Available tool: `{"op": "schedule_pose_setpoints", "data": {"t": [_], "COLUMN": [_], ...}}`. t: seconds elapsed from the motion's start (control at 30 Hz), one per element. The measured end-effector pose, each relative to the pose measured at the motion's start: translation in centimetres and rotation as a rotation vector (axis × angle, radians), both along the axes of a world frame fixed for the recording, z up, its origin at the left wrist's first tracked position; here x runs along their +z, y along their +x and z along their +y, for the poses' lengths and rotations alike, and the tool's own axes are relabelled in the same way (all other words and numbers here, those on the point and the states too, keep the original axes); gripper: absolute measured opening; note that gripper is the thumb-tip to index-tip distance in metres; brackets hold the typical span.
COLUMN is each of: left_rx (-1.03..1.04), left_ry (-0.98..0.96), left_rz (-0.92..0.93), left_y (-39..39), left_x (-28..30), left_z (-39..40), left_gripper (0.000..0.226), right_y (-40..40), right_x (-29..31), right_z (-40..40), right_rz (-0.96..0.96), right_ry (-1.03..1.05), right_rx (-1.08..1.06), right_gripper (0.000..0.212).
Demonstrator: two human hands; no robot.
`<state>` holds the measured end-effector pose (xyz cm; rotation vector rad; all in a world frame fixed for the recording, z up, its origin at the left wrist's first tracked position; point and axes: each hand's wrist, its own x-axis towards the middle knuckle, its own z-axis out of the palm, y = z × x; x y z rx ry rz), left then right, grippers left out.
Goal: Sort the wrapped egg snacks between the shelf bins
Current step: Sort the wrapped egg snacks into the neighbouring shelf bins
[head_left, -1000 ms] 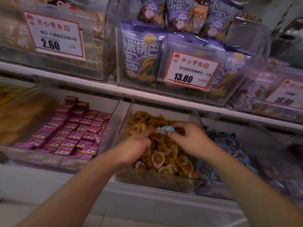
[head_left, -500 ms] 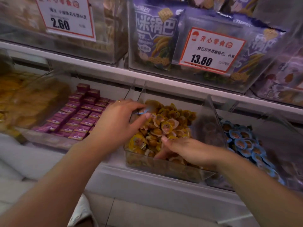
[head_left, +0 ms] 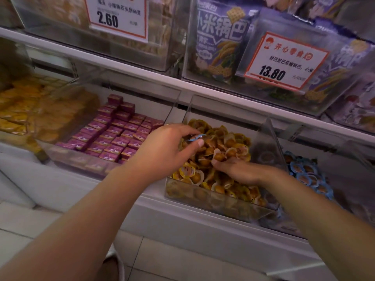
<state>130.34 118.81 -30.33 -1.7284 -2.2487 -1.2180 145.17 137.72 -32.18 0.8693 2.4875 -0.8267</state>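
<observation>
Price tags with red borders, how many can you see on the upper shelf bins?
2. One white red-bordered price tag reading 2.60 hangs on the upper left clear bin; the other, reading 13.80, hangs on the upper right bin of purple snack bags. More may lie outside the frame.

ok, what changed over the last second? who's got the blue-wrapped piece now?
The blue-wrapped egg snack passed from the right hand to the left hand, which now pinches it over the yellow bin's left side. The right hand dropped into the yellow egg snacks. Bins and their stock look unchanged.
</observation>
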Motion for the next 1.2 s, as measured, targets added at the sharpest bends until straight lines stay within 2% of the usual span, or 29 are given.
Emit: {"op": "schedule_pose_setpoints", "data": {"t": [0.13, 0.17, 0.2, 0.27, 0.3, 0.4, 0.5, 0.63, 0.8, 0.93, 1.0, 1.07, 1.13, 1.2], "left_rx": [0.004, 0.004, 0.002, -0.009, -0.013, -0.006, 0.013, 0.024, 0.01, 0.015, 0.017, 0.013, 0.012, 0.017], "left_ry": [0.016, 0.018, 0.017, 0.005, -0.001, -0.001, 0.012, 0.019, 0.011, 0.011, 0.008, 0.008, 0.014, 0.023], "left_rz": [-0.009, -0.018, -0.022, -0.011, -0.004, -0.002, -0.003, 0.006, 0.015, 0.022, 0.036, 0.038, 0.038, 0.059], "left_y": [0.1, 0.1, 0.2, 0.4, 0.4, 0.5, 0.5, 0.6, 0.5, 0.5, 0.6, 0.7, 1.0, 1.5], "left_x": [0.0, 0.0, -0.1, -0.2, -0.2, -0.3, -0.5, -0.6, -0.7, -0.7, -0.7, -0.7, -0.7, -0.6], "left_z": [0.1, 0.1, 0.2, 0.2, 0.3, 0.3, 0.4, 0.4, 0.3, 0.7, 0.8, 0.8, 0.8, 0.9], "left_gripper": [0.038, 0.038, 0.038, 0.038, 0.039, 0.039, 0.037, 0.037, 0.038, 0.038, 0.039, 0.039, 0.039, 0.036], "right_y": [1.4, 2.0, 2.7, 3.7, 4.0, 3.8, 2.4, 0.7, 0.7, 1.0, 0.6, 0.5, 0.6, 0.9], "right_x": [2.2, 2.8, 3.4, 4.1, 4.2, 3.2, 2.2, 1.4, 0.5, -0.2, -0.5, -0.9, -1.2, -1.5], "right_z": [-1.4, -1.8, -2.3, -3.5, -4.0, -4.5, -4.7, -2.8, -0.5, -1.4, -2.1, -2.4, -2.3, -2.2], "right_rz": [0.222, 0.273, 0.27, 0.143, 0.079, -0.051, -0.099, -0.039, -0.052, 0.006, -0.003, 0.002, 0.028, 0.043], "right_ry": [0.126, 0.09, -0.004, -0.217, -0.255, -0.187, -0.147, -0.165, -0.113, -0.152, -0.077, 0.013, 0.008, -0.016], "right_rx": [0.037, 0.029, 0.006, -0.079, -0.121, -0.132, -0.089, -0.111, -0.052, -0.009, 0.063, 0.137, 0.103, 0.07], "right_gripper": [0.054, 0.055, 0.057, 0.063, 0.065, 0.067, 0.07, 0.066, 0.05, 0.039, 0.03, 0.03, 0.032, 0.023]}}
